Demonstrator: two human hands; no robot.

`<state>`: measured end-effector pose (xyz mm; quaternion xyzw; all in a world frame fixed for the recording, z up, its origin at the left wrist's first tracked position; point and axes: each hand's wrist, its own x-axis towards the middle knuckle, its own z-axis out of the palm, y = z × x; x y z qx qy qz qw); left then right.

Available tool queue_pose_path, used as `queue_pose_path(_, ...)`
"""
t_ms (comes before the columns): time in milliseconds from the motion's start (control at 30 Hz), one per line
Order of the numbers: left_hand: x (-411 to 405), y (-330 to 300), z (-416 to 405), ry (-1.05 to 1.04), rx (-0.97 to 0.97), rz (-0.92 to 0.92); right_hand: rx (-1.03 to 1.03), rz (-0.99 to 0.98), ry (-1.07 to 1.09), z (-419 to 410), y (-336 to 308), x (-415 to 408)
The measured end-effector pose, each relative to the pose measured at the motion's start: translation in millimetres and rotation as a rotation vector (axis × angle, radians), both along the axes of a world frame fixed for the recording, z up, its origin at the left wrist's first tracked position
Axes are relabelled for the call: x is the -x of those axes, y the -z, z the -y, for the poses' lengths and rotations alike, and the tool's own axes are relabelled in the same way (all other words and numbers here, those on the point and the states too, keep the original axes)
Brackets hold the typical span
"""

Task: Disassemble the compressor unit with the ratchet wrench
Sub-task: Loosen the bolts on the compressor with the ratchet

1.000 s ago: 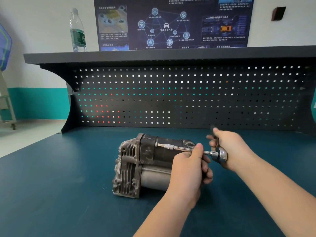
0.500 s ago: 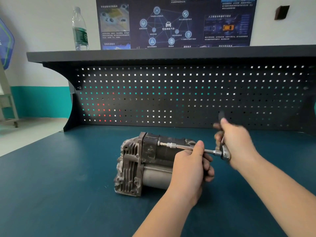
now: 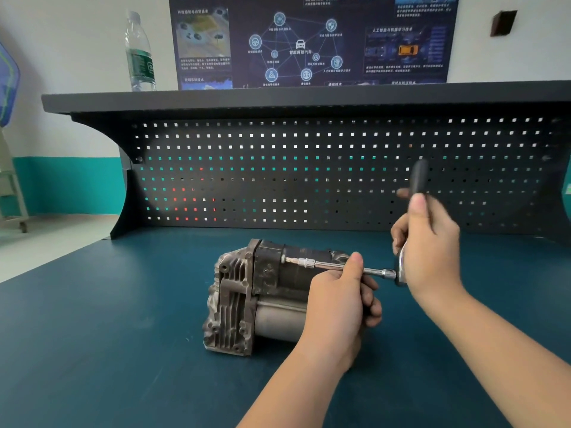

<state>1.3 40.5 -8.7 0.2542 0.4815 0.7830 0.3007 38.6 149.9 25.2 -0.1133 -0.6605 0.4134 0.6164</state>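
Compressor unit [image 3: 247, 298], grey and finned, lies on its side near the middle of the blue worktop [image 3: 108, 335], its ribbed end toward the left. A ratchet wrench [image 3: 401, 267] with a long extension bar [image 3: 327, 265] runs level across the upper part of the unit, the tip seated against the dark housing. The left hand [image 3: 340, 307] rests on the unit's right end, its grip curled round the extension bar with the thumb lying along the top. The right hand [image 3: 428, 242] has its grip wrapped round the wrench's black handle [image 3: 418, 177], which stands nearly upright and blurred. Behind stands a black pegboard [image 3: 309, 171] under a shelf [image 3: 278, 95] carrying a water bottle [image 3: 139, 54].
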Motion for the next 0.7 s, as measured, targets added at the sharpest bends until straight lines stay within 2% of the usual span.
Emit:
queue_pose_path(100, 0.4, 0.9, -0.2, -0.003, 0.003, 0.004, 0.640, 0.290, -0.189, -9.5, -1.0, 7.6)
queue_pose_path(133, 0.3, 1.3, 0.1, -0.001, 0.008, 0.001, 0.745, 0.302, -0.247, -9.6, 0.0, 8.5)
queue_pose_path(167, 0.2, 1.5, 0.3, 0.001, 0.013, -0.001, 0.754, 0.272, -0.263, -9.1, 1.0, 8.9)
queue_pose_path(200, 0.0, 1.4, 0.6, 0.005, 0.017, -0.001, 0.661, 0.201, -0.235, -8.4, 2.3, 8.6)
queue_pose_path(233, -0.1, 1.1, 0.8, 0.009, 0.019, -0.002, 0.481, 0.107, -0.172, -6.5, 2.9, 7.2)
queue_pose_path(300, -0.3, -0.4, 1.9, 0.017, 0.014, -0.005, -0.002, -0.085, -0.051, 2.3, -2.2, -0.5)
queue_pose_path(367, -0.6, -2.2, 2.9, 0.026, 0.001, -0.005, -0.403, -0.209, -0.067, 4.8, -2.8, -7.6)
queue_pose_path(400, -0.6, -2.9, 3.1, 0.031, -0.005, 0.000, -0.510, -0.225, -0.079, 4.5, -0.5, -9.6)
queue_pose_path(467, -0.8, -2.7, 3.2, 0.036, -0.014, 0.015, -0.508, -0.205, -0.073, 4.3, 2.4, -9.8)
queue_pose_path(533, -0.4, -2.4, 2.9, 0.032, -0.010, 0.029, -0.260, -0.103, 0.003, 3.6, 1.4, -5.6)
queue_pose_path(600, -0.2, -2.5, 2.7, 0.028, -0.010, 0.035, 0.190, 0.141, -0.001, -0.3, -3.4, 0.5)
queue_pose_path(667, -0.9, -1.9, 2.7, 0.030, -0.010, 0.036, 0.667, 0.331, -0.167, -5.2, -3.9, 5.7)
queue_pose_path(700, -1.1, -1.4, 2.5, 0.031, -0.001, 0.032, 0.795, 0.353, -0.236, -5.9, -2.2, 6.5)
